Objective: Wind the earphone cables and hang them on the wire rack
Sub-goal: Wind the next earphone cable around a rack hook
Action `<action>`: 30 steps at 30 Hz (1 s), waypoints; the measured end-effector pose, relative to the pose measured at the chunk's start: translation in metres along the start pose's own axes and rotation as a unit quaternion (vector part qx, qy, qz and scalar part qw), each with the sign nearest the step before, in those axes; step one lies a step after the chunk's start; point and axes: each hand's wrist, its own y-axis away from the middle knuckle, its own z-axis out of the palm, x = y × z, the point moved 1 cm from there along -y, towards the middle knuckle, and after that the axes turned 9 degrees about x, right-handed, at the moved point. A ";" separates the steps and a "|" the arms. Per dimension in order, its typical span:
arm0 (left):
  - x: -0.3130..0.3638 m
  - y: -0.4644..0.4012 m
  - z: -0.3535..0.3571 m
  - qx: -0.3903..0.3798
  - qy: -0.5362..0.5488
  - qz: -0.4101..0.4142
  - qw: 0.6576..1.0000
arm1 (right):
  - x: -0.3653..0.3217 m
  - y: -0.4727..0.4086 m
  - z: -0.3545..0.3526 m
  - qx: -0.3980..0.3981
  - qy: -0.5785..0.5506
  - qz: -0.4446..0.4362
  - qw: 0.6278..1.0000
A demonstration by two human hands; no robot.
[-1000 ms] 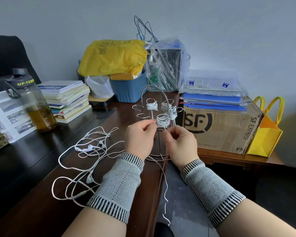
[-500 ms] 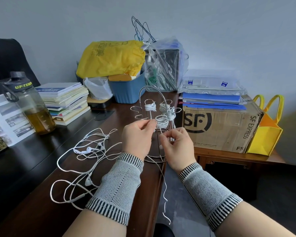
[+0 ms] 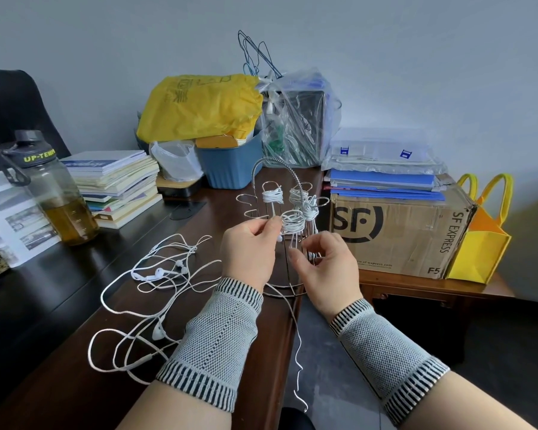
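Note:
A silver wire rack (image 3: 269,169) stands at the right edge of the dark wooden desk (image 3: 75,383). Three wound white cable bundles (image 3: 272,196) hang on its hooks. My left hand (image 3: 250,252) pinches a fourth white coil (image 3: 292,221) against a front hook. My right hand (image 3: 322,265) is just below the coil, fingers curled, and pinches the cable's loose tail (image 3: 297,352), which hangs past the desk edge. A tangle of loose white earphones (image 3: 156,293) lies on the desk to the left of my hands.
A water bottle (image 3: 52,193) and a stack of books (image 3: 118,184) stand at the left. A blue bin (image 3: 230,162) under a yellow bag, a plastic-wrapped box (image 3: 298,125), a cardboard box (image 3: 398,234) and a yellow tote (image 3: 482,240) crowd the back and right.
My right hand has dropped slightly lower below the coil, drawing the cable tail down. My left hand stays at the coil on the rack.

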 end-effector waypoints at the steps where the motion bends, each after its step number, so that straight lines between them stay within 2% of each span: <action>1: 0.000 0.000 0.000 -0.001 -0.003 0.004 1.000 | -0.001 0.000 -0.001 0.015 -0.002 -0.029 0.999; 5: 0.000 0.000 0.000 -0.002 -0.014 0.012 1.000 | -0.012 -0.004 -0.005 0.037 0.000 -0.140 0.989; 8: -0.001 0.000 0.000 -0.007 -0.003 0.010 1.000 | -0.020 -0.012 -0.005 0.030 0.035 -0.166 0.985; 16: -0.002 -0.001 0.002 -0.013 0.001 0.012 1.000 | -0.028 -0.020 -0.002 0.015 0.030 -0.076 0.997; 24: -0.002 0.000 0.001 -0.018 0.004 0.010 1.000 | -0.030 -0.019 -0.003 0.050 -0.021 0.005 0.999; 30: 0.000 0.001 0.001 -0.020 -0.011 0.007 1.000 | -0.030 -0.017 -0.006 0.057 -0.029 0.020 0.998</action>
